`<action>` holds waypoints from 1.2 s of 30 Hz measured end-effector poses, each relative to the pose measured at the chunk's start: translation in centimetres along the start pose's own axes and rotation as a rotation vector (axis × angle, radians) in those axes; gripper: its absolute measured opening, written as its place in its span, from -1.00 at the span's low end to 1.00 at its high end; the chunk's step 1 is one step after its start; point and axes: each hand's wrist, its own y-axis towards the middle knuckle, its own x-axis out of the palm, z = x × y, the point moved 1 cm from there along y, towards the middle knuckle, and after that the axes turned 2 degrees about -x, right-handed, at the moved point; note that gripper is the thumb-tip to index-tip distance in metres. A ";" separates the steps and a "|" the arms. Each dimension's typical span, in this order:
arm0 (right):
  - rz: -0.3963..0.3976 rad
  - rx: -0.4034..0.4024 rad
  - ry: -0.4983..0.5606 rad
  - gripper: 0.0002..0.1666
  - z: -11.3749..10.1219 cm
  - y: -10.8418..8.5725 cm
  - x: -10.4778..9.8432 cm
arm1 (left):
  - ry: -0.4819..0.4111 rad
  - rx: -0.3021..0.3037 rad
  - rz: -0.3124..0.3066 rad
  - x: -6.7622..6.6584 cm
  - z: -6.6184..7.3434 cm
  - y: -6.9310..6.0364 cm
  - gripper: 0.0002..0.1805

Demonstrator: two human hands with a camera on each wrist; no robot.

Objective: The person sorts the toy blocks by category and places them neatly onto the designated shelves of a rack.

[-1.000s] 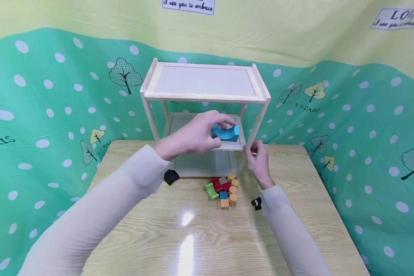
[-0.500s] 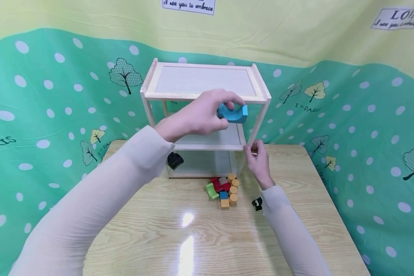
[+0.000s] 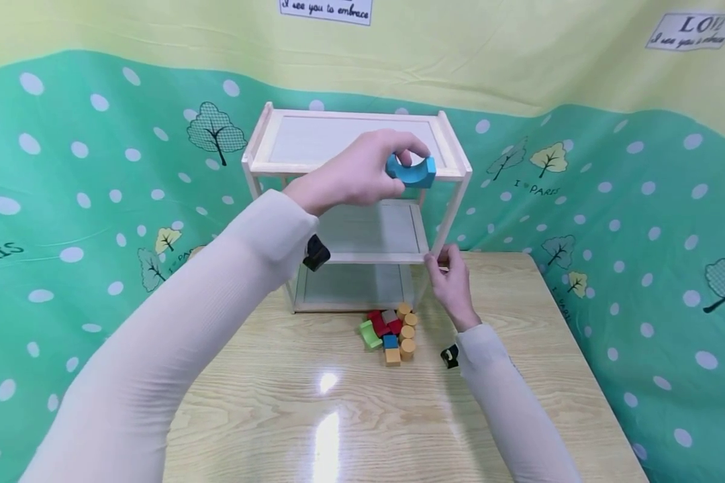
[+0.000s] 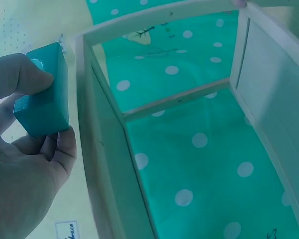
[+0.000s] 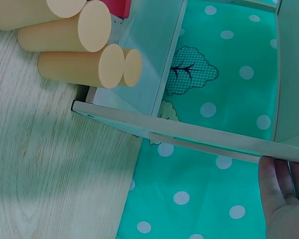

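Fingers [image 3: 409,141] of our left hand [image 3: 368,168] pinch the blue block [image 3: 425,177] against the thumb, parted only by its width. We have it raised in front of the shelf [image 3: 278,168], by the top board's right end. It looks light, stiff and sturdy; its smooth painted faces might slip a little, so we'd best press on flat faces rather than the scooped curve. Our right hand [image 3: 453,285] pinches the right front post [image 3: 452,211], fingertips close together. Beyond, orange cylinders [image 3: 407,333] stand on the table [image 3: 266,396].
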 end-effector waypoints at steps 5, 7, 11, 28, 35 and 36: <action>0.013 0.008 -0.011 -0.79 -0.1 0.0 0.1 | 0.009 -0.033 -0.010 0.0 -0.5 1.2 -0.47; 0.011 0.010 -0.019 -0.79 -0.2 -0.1 0.0 | 0.014 -0.045 -0.012 0.1 -0.6 1.7 -0.48; 0.007 0.005 -0.029 -0.78 -0.3 0.0 0.0 | -0.003 -0.075 -0.021 0.1 -0.8 2.4 -0.48; -0.005 0.031 -0.019 -0.78 -0.4 -0.1 -0.1 | -0.083 -0.177 -0.076 0.0 -1.1 4.7 -0.42; -0.011 0.036 -0.007 -0.78 -0.2 0.1 0.0 | -0.138 -0.202 -0.070 0.0 -1.2 5.3 -0.41; -0.011 0.040 -0.007 -0.78 -0.2 0.1 0.0 | -0.145 -0.201 -0.072 0.0 -1.2 5.4 -0.41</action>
